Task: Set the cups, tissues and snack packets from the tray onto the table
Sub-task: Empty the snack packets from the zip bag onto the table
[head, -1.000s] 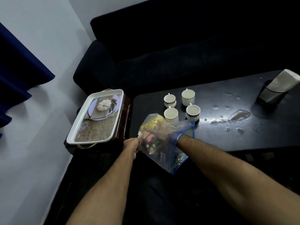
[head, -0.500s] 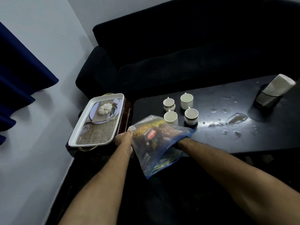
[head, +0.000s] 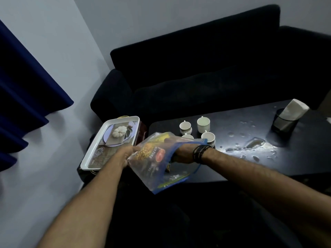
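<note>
I hold a clear zip bag (head: 157, 174) with a blue edge over the near left corner of the black table (head: 250, 169). A yellow snack packet (head: 149, 151) with a red logo shows through the plastic. My left hand (head: 125, 154) pinches the bag's left edge. My right hand (head: 182, 154) is inside the bag's mouth, its fingers hidden behind the packet. Several white cups (head: 203, 123) stand on the table just beyond the bag. White tissues (head: 293, 109) stick out of a dark holder (head: 283, 123) at the far right.
A white tray (head: 93, 153) with a printed picture base sits on a low stand left of the table. Puddles of liquid (head: 255, 143) lie on the table right of the cups. A dark sofa (head: 206, 77) stands behind; a blue curtain (head: 26, 86) hangs at left.
The bag has swung up and left toward the tray, lying flatter. My left hand moved up with its edge. My right wrist with its bands now shows at the bag's mouth.
</note>
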Demonstrator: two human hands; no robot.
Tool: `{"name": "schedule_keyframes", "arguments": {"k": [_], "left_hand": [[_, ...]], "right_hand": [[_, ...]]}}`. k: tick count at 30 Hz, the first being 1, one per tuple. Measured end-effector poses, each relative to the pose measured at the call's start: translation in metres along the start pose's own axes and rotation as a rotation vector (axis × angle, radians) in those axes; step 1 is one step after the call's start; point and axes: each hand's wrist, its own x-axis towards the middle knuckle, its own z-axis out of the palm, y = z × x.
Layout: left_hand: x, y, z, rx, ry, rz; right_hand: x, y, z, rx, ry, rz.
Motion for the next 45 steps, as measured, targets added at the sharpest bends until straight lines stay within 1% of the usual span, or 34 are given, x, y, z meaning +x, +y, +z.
{"name": "schedule_keyframes", "arguments": {"k": [1, 2, 3, 4, 5, 8, 11, 13, 15, 17, 20, 23, 28, 32, 33, 35, 36, 39, 40, 41, 45], "left_hand": [[-0.001, 0.0, 0.001, -0.05, 0.103, 0.035], [-0.002, 0.0, 0.001, -0.093, 0.289, 0.078], [-0.005, 0.002, -0.002, -0.125, 0.523, 0.123], [-0.011, 0.006, -0.007, -0.173, 0.709, 0.152], [-0.017, 0.01, -0.012, -0.216, 0.806, 0.167], [-0.024, 0.011, -0.037, -0.159, 0.908, 0.145], [-0.029, 0.008, -0.053, -0.183, 1.047, 0.115], [-0.032, 0.006, -0.061, -0.23, 1.086, 0.069], [-0.032, 0.002, -0.07, -0.308, 1.081, 0.01], [-0.032, -0.001, -0.077, -0.409, 1.069, 0.002], [-0.028, -0.007, -0.084, -0.502, 1.102, 0.082], [-0.021, -0.015, -0.087, -0.62, 1.061, 0.135], [-0.004, -0.026, -0.096, -0.748, 1.006, 0.144], [0.009, -0.035, -0.102, -0.814, 0.871, 0.172], [0.011, -0.039, -0.101, -0.801, 0.859, 0.167], [0.012, -0.048, -0.095, -0.675, 0.854, 0.172], [0.012, -0.052, -0.091, -0.629, 0.811, 0.169], [0.017, -0.055, -0.084, -0.614, 0.515, 0.067], [0.019, -0.056, -0.082, -0.593, 0.442, 0.039], [0.021, -0.056, -0.081, -0.57, 0.406, 0.024], [0.02, -0.052, -0.068, -0.618, 0.408, 0.023]], "right_hand": [[-0.001, -0.005, -0.002, 0.0, 0.041, -0.003], [-0.002, -0.009, -0.003, -0.009, 0.076, -0.022], [-0.004, -0.014, -0.004, 0.016, 0.103, -0.032], [-0.006, -0.015, -0.003, 0.022, 0.126, -0.068], [-0.009, -0.016, -0.005, 0.014, 0.141, -0.075], [-0.02, -0.009, -0.009, -0.012, 0.278, -0.047], [-0.028, 0.002, -0.01, 0.098, 0.399, 0.027], [-0.033, 0.01, -0.006, 0.181, 0.458, 0.083], [-0.037, 0.018, 0.002, 0.227, 0.497, 0.135], [-0.039, 0.023, 0.012, 0.247, 0.48, 0.187], [-0.036, 0.026, 0.034, 0.221, 0.336, 0.253], [-0.023, 0.022, 0.064, 0.217, 0.194, 0.28], [0.022, 0.004, 0.103, 0.157, 0.042, 0.346], [0.058, -0.003, 0.114, 0.029, -0.05, 0.406], [0.064, -0.002, 0.114, 0.0, -0.084, 0.435], [0.072, 0.003, 0.113, -0.055, -0.126, 0.497], [0.075, 0.006, 0.112, -0.073, -0.129, 0.526], [0.075, 0.014, 0.11, -0.078, -0.119, 0.584], [0.073, 0.016, 0.111, -0.068, -0.123, 0.594], [0.07, 0.018, 0.113, -0.052, -0.129, 0.601], [0.054, 0.023, 0.13, -0.033, -0.089, 0.599]]}}
